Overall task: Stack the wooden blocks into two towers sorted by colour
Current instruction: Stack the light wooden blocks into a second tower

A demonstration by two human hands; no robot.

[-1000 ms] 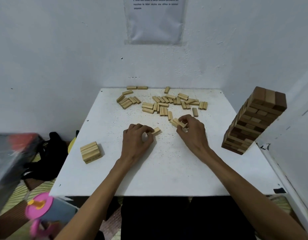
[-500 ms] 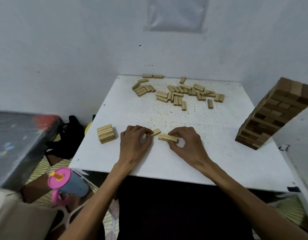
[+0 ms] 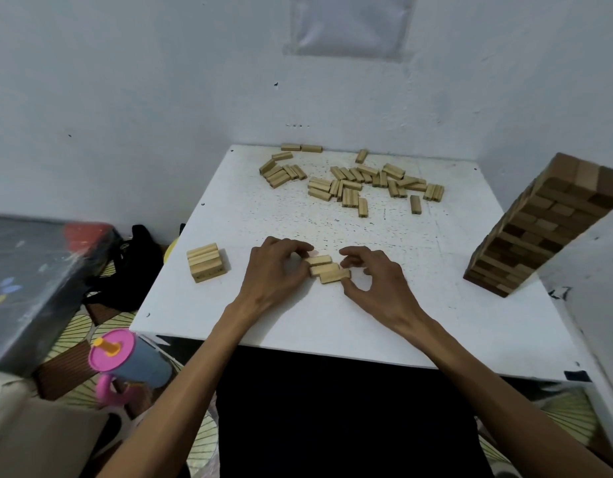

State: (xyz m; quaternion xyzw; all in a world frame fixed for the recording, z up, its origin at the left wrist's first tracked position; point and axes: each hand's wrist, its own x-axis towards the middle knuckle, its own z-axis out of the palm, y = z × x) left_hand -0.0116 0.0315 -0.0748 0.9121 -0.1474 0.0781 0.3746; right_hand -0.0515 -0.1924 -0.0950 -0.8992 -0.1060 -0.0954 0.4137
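Three light wooden blocks point(image 3: 327, 269) lie side by side on the white table point(image 3: 332, 326), between my hands. My left hand point(image 3: 274, 274) has its curled fingers against the left ends of the blocks. My right hand point(image 3: 374, 281) pinches their right ends with thumb and curled fingers. A small stack of light blocks point(image 3: 207, 262) stands at the table's left edge. A tall tower of dark brown blocks point(image 3: 539, 225) stands at the right edge. Several loose light blocks point(image 3: 350, 182) are scattered across the far part of the table.
The table sits in a corner, with a white wall point(image 3: 126, 98) behind and to the right. Off the left edge, lower down, are a pink-lidded cup point(image 3: 126, 360), a black bag point(image 3: 132, 267) and a dark box point(image 3: 33, 277).
My hands have come together, and the blocks they held apart now lie joined as a row of three. The view has tilted down and shifted left.
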